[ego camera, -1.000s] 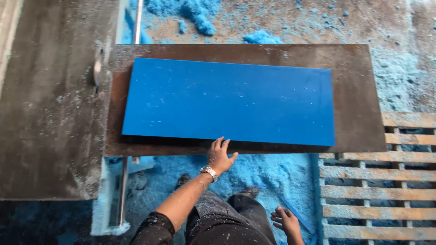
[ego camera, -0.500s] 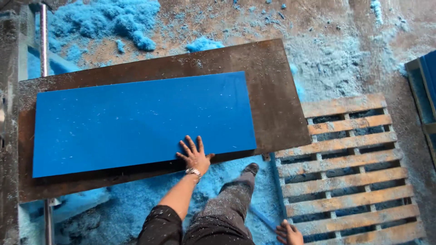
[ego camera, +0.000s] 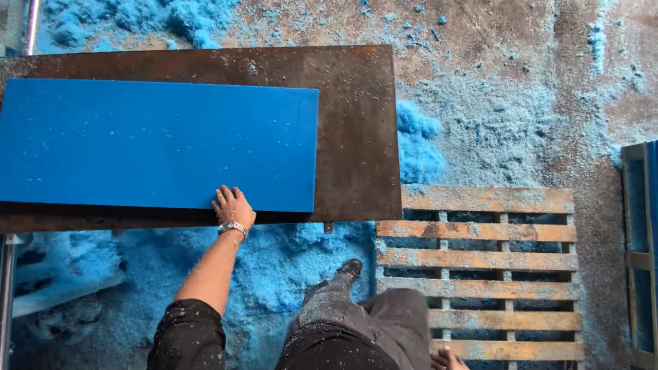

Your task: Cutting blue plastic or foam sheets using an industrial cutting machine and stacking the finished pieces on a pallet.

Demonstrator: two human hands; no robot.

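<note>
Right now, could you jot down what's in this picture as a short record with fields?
Left hand: flat on the near edge of the blue board
Right hand: only partly in view at the bottom edge, grip cannot be told
Board: lies flat on a rusty brown table
Pallet: wooden, on the floor right of the table
Floor: strewn with blue shavings
Wrist: a watch on the left

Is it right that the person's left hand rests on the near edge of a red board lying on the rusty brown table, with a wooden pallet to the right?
Not quite: the board is blue, not red, as the head view shows. The rest holds: the left hand rests on its near edge, it lies on the rusty brown table, and a wooden pallet sits to the right.
</note>
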